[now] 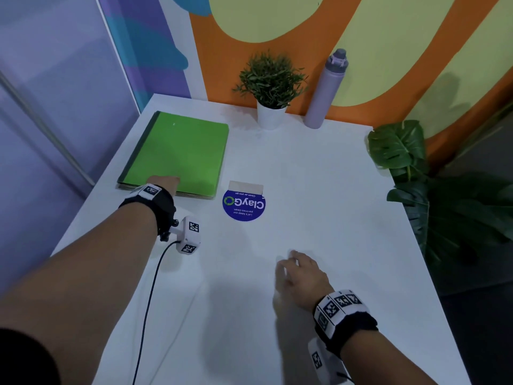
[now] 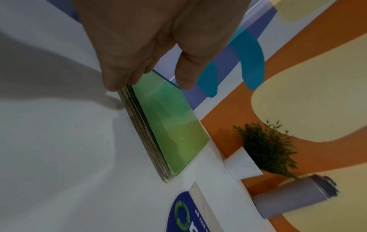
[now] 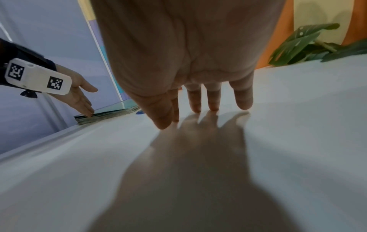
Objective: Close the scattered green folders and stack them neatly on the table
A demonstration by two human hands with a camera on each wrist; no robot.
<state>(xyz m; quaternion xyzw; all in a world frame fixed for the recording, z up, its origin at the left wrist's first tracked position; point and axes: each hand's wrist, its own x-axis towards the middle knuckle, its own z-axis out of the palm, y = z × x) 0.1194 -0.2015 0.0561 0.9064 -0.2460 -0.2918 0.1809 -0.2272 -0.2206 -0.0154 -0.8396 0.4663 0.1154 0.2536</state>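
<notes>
A stack of closed green folders (image 1: 177,154) lies at the far left of the white table (image 1: 319,176); its layered edges (image 2: 147,133) show in the left wrist view, and it appears low at the left as a folder stack (image 3: 107,115) in the right wrist view. My left hand (image 1: 163,182) touches the stack's near edge with straight fingers (image 2: 123,78), thumb raised above the top cover. My right hand (image 1: 299,270) hovers flat just over bare table near the front, fingers (image 3: 195,100) straight and spread, holding nothing.
A round blue sticker (image 1: 244,204) with a tan strip sits right of the stack. A small potted plant (image 1: 270,87) and a lilac bottle (image 1: 324,90) stand at the back wall. Large leaves (image 1: 402,151) overhang the table's right edge.
</notes>
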